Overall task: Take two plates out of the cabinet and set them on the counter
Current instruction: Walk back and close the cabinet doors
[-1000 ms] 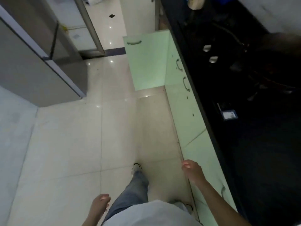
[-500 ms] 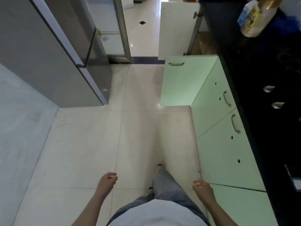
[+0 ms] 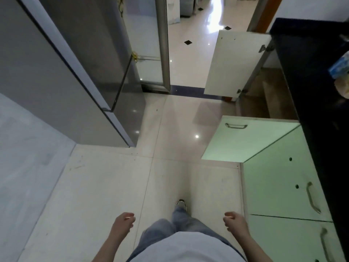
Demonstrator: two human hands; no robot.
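Far left: a tall grey fridge (image 3: 71, 76) fills the wall side of a narrow kitchen.
Left hand: the left hand (image 3: 123, 223) hangs low beside the person's hip, fingers loosely curled, grasping nothing.
Middle: pale tiled floor (image 3: 113, 186), with one shoe (image 3: 181, 204) showing below jeans.
Right hand: the right hand (image 3: 235, 225) hangs the same way, with loosely curled fingers and nothing held, near the closed green fronts.
Open doors: a green door (image 3: 245, 142) swings out over the floor. Beyond it a white-backed door (image 3: 236, 63) also stands open.
Cabinet: between those doors the cabinet (image 3: 264, 103) shows a dim brownish inside.
Plates: none in view. They are probably inside that cabinet, hidden from here.
Far right: a black table (image 3: 302, 72) runs above the cupboards, with a blue packet (image 3: 340, 67) on it.
Step in hand: probably the approach. It is best to step round the green door's edge, crouch square to the opening and take the plates with both hands.
Counts: two empty hands, two open doors, three handles clearly seen, one fridge, no plates visible.
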